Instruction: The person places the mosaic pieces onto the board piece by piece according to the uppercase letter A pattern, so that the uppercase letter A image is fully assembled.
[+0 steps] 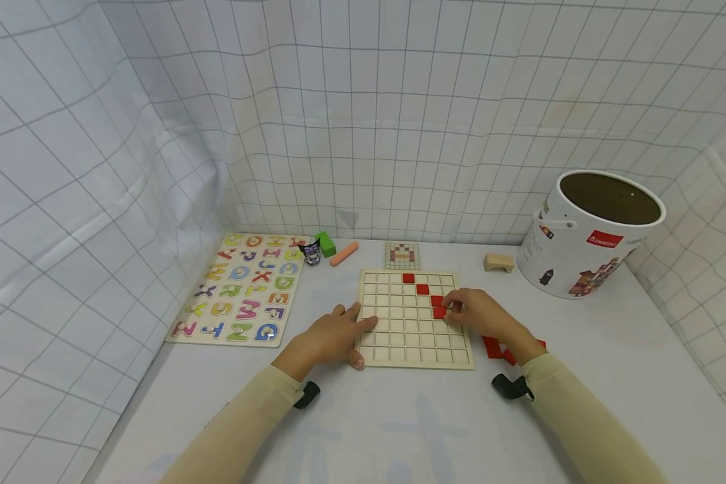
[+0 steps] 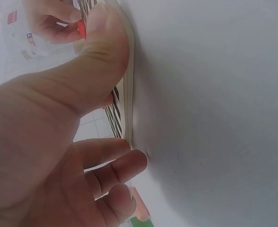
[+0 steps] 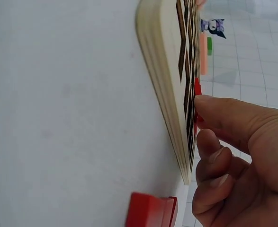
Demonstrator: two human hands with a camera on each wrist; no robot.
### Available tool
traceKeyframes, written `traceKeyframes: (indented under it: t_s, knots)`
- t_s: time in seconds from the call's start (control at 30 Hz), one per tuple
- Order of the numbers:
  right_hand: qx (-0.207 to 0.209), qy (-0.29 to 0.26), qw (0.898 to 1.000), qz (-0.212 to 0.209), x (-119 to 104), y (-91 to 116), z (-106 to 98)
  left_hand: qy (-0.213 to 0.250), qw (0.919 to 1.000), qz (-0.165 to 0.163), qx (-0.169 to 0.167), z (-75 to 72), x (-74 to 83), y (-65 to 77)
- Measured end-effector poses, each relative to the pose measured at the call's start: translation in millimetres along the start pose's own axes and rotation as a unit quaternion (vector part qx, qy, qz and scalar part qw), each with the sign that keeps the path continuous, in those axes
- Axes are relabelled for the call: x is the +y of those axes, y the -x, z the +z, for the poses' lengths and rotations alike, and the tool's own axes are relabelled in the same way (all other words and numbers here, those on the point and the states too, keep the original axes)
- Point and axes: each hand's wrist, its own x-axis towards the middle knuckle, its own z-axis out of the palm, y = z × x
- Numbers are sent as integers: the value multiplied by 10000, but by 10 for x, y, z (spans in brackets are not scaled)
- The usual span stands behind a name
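A pale wooden grid board (image 1: 396, 336) lies flat on the table. Red square tiles sit in some of its cells, one red tile (image 1: 408, 277) at the far edge and another tile (image 1: 422, 290) diagonally below it. My right hand (image 1: 480, 312) is over the board's right side, thumb and fingertips pinching a red tile (image 3: 198, 113) low at the grid cells. My left hand (image 1: 333, 335) rests on the board's left edge, fingers spread and loosely extended, with the thumb (image 2: 108, 45) against the near corner.
Loose red tiles (image 1: 492, 347) lie under my right wrist. A small pattern card (image 1: 402, 256) is behind the board. Left stands an alphabet puzzle (image 1: 232, 302), near a cartoon figure (image 1: 311, 252), green block (image 1: 325, 245) and orange stick (image 1: 344, 254). Right: wooden arch block (image 1: 499, 263), white bucket (image 1: 581, 249).
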Motion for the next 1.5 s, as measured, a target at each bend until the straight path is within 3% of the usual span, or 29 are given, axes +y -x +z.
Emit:
traceKeyframes:
  t_s: [0.47,0.7,1.07,1.5]
  knots:
    - [37,-20,10000,58,-37,15,18,-57,9999,-56,-68,-9,0,-2]
    - [245,-168,9994,171,56,92,-156,-88,9999,-65,-100,-26,11,4]
    - [430,-34,9967,685,424,545,-585,-29,9999,-25,-148,-52,27,16]
    - [-36,-244,9922,1225,820,1131,-639,-106,9998,-21,-146,-19,7,-14]
